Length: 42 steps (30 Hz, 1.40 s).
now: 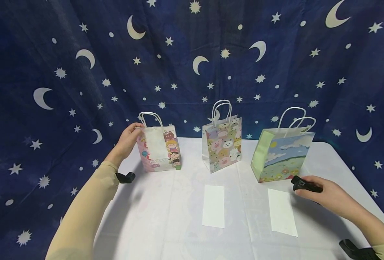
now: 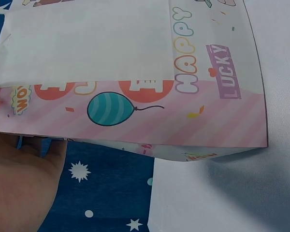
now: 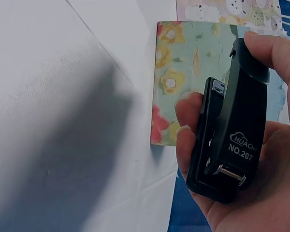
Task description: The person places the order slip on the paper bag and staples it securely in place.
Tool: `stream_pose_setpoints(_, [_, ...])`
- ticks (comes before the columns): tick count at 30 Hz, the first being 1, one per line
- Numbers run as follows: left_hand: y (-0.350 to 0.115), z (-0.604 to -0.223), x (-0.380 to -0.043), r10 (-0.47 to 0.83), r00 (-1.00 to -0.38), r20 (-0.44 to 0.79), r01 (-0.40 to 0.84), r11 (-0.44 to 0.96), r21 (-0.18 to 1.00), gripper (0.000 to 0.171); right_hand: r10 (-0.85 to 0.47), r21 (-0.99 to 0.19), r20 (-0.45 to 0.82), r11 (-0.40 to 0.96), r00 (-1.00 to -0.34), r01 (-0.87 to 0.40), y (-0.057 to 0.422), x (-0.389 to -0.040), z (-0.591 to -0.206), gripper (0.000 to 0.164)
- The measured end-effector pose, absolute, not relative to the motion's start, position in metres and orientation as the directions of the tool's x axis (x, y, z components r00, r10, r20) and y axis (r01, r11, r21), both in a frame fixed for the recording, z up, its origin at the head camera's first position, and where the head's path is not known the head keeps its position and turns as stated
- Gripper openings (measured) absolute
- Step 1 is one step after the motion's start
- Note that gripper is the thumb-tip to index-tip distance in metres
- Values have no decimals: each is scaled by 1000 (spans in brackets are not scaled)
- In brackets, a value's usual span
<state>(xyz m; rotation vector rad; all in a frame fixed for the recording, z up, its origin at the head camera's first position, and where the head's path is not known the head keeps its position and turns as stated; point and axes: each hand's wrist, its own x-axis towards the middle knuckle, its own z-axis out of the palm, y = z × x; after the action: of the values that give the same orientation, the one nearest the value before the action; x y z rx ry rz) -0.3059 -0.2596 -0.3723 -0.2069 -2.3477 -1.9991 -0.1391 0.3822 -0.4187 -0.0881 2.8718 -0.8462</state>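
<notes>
At the left of the head view, my left hand (image 1: 127,141) pinches the upper left edge of a pink paper gift bag (image 1: 173,153) with cartoon figures. A blank white paper strip (image 1: 156,143) lies against the front of this bag, its top near the bag's rim. In the left wrist view, the paper strip (image 2: 87,46) covers part of the bag's print, and the fingers are partly hidden behind the bag. My right hand (image 1: 331,198) holds a black stapler (image 3: 241,130) at the right, in front of the green bag, with the thumb on its top end.
An animal-print paper bag (image 1: 226,144) stands in the middle and a green landscape-print bag (image 1: 284,159) at the right. Two white paper strips (image 1: 213,206) lie flat before them on the white-covered table (image 1: 179,224). A dark blue star-and-moon curtain (image 1: 179,47) hangs behind.
</notes>
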Motion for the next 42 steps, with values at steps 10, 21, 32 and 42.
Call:
stream_pose_setpoints(10, [-260,-374,-306,66,-982,177,182,93,979,29,-80,-549,-119,836,-990,-2,392,-137,-422,72])
stream_pose_setpoints(21, [-272,-371,-298,45,-977,209,210,43,977,50,-59,-531,-146,847,-988,28,402,-140,-424,77])
stream_pose_setpoints(32, [-282,-359,-283,-117,-950,291,291,15,957,48,-39,-525,-158,850,-987,51,408,-140,-423,80])
stream_pose_setpoints(42, [-278,-344,-265,-205,-860,467,469,41,882,39,-26,-537,-185,840,-982,79,411,-140,-424,79])
